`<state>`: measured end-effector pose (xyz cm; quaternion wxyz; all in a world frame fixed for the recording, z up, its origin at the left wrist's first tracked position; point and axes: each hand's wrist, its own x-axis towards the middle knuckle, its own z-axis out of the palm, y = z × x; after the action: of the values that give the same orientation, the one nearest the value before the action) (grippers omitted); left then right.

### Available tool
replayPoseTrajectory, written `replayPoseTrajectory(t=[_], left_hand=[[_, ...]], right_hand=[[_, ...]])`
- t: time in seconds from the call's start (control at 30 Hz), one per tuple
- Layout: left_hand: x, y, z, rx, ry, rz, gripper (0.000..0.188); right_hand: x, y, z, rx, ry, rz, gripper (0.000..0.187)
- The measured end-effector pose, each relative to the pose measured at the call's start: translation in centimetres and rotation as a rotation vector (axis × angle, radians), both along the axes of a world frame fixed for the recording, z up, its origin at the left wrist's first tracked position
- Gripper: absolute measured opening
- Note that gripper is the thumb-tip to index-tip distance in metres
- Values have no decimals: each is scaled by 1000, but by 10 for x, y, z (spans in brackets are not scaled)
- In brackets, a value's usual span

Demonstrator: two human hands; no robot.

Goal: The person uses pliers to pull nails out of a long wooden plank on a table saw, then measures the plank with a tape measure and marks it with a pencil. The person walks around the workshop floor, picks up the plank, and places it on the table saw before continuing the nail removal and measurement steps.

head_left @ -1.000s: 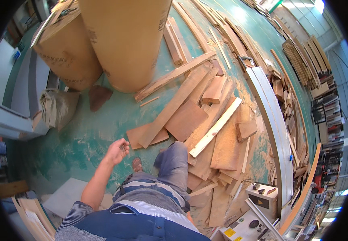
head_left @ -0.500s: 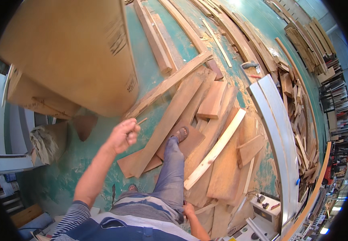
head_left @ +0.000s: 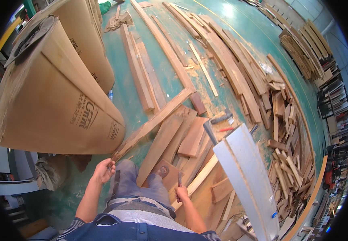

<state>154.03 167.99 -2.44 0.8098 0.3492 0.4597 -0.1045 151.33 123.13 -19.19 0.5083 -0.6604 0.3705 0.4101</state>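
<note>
My left hand (head_left: 103,171) is closed, its fingers pinched around something small and dark that I cannot make out. Just beyond it lies the near end of a long rough-edged board (head_left: 154,124), which slants up to the right; whether they touch is unclear. Over on the right, my right hand (head_left: 181,193) grips a slim dark reddish stick-like tool (head_left: 179,179), held upright. Below that hand is a pile of brown planks (head_left: 162,140), with a pale wood strip (head_left: 206,173) running across it. One foot rests on a flat reddish board (head_left: 173,173).
Tall brown cardboard-wrapped rolls (head_left: 57,120) stand at left. A long grey metal beam (head_left: 244,172) rises at right, with a hammer (head_left: 222,117) near its far end. Offcuts (head_left: 288,160) heap beyond it. Long timbers (head_left: 230,68) cover the far floor.
The view has swung, showing more of the far floor and the rolls. My left hand has come lower and nearer. My right hand has risen from beside my hip, bringing the stick-like tool into sight.
</note>
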Motion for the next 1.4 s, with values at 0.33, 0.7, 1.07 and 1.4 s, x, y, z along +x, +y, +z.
replayPoseTrajectory(t=[0.33,0.7,1.07,1.4], left_hand=[[171,67,-76,-199,55,67,24],[567,253,-242,-190,-90,84,28],[731,290,-259,-89,-53,-32,14],[847,237,-262,-50,26,-43,12]], right_hand=[[169,36,22,-48,-172,231,11],[382,165,-65,-519,-187,133,33],[409,241,-72,-414,32,58,42],[630,224,-133,-367,-40,58,41]])
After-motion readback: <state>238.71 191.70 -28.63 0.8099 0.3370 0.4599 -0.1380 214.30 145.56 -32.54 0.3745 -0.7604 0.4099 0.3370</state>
